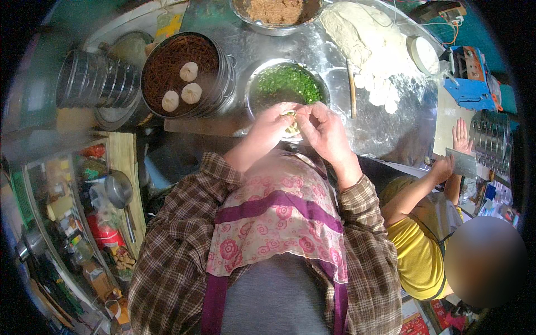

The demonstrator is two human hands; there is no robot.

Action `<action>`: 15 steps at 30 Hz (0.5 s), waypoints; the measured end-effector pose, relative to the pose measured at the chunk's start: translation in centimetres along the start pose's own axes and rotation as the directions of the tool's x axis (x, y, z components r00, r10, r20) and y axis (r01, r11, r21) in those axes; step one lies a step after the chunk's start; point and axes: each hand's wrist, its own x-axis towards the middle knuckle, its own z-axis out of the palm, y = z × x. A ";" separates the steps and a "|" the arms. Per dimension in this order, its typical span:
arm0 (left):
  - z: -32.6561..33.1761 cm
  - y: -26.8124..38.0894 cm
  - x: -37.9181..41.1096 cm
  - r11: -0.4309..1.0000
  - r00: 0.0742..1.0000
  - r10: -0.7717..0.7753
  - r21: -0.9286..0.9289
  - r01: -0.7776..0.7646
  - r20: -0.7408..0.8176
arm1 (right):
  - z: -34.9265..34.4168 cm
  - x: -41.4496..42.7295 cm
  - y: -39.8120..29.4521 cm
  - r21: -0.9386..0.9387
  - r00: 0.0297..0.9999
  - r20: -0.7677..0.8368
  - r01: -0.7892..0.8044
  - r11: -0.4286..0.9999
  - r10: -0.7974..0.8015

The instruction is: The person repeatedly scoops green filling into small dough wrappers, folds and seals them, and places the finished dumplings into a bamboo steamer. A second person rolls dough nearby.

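Between my hands is a dough wrapper (292, 127) with pale green filling showing in its opening. My left hand (274, 121) cups it from the left, and the fingers of my right hand (320, 123) pinch its edge from the right. Both hands are over the near rim of a steel bowl (250, 94) of chopped green filling (289, 81). To the left, three pleated buns (191, 93) lie on the brown mat (167, 71) of a round metal steamer (222, 79).
Right of the bowl are a wooden rolling pin (351, 90), dough pieces (379, 94) and a large dough mass (347, 31). A bowl of brown filling (274, 11) stands at the back. At right, a co-worker in a yellow shirt (414, 251) holds a cleaver (460, 162).
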 end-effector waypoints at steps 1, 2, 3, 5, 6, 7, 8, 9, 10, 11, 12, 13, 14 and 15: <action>0.0 0.1 0.0 0.999 1.000 0.006 0.034 -0.006 0.006 | 0.0 0.0 -0.3 0.032 1.000 0.002 -0.031 0.999 0.031; -0.5 -0.1 0.2 1.000 0.998 -0.006 -0.012 0.006 0.060 | 0.0 -0.1 -0.4 0.064 0.998 0.006 -0.061 0.996 0.061; -1.2 -0.1 0.4 0.998 0.993 -0.012 -0.058 0.019 0.114 | 0.1 -0.1 -0.4 0.037 0.998 0.023 -0.066 0.997 0.065; -1.9 -0.4 0.7 0.998 0.984 -0.016 -0.062 0.027 0.175 | 0.1 -0.1 -0.2 -0.019 0.996 0.058 -0.073 0.997 0.074; -1.7 0.0 0.8 1.000 0.982 -0.018 -0.021 0.023 0.186 | 0.2 -0.1 0.0 -0.039 0.998 0.050 -0.045 0.998 0.046; -1.5 0.4 0.8 1.000 0.980 -0.022 0.019 0.018 0.196 | 0.2 -0.1 0.3 -0.060 0.999 0.043 -0.017 0.998 0.019; -1.2 0.8 0.9 1.000 0.981 -0.010 0.013 0.007 0.196 | 0.3 -0.1 0.4 -0.080 0.999 0.036 0.011 0.997 -0.008; -0.8 1.3 0.9 1.000 0.981 0.003 0.008 -0.005 0.193 | 0.2 0.1 -0.1 -0.079 0.999 0.041 -0.014 0.997 0.017; -0.6 1.6 1.0 1.000 0.982 0.016 0.003 -0.017 0.190 | 0.1 0.2 -1.1 -0.077 0.998 0.046 -0.039 0.996 0.043; -1.3 0.0 1.1 1.000 0.990 0.009 -0.011 -0.008 0.138 | 0.0 0.2 -1.7 -0.076 0.996 0.050 -0.065 0.995 0.069; -2.8 -2.4 1.6 1.000 0.996 0.012 -0.023 -0.010 0.091 | -0.1 0.3 -1.5 -0.129 0.998 0.049 -0.040 0.991 0.047; -2.8 -2.0 1.4 0.999 0.997 0.006 -0.035 -0.003 0.083 | -0.3 0.4 -0.9 -0.181 0.999 0.039 -0.021 0.983 0.029; -2.6 -1.9 0.9 0.999 0.999 0.011 -0.037 -0.009 0.043 | -0.5 0.5 -0.6 -0.232 1.000 0.029 -0.004 0.973 0.011; -2.0 -0.9 0.4 0.998 1.000 0.006 -0.067 -0.006 0.013 | -0.7 0.6 -0.9 -0.118 0.998 0.028 -0.054 0.991 0.058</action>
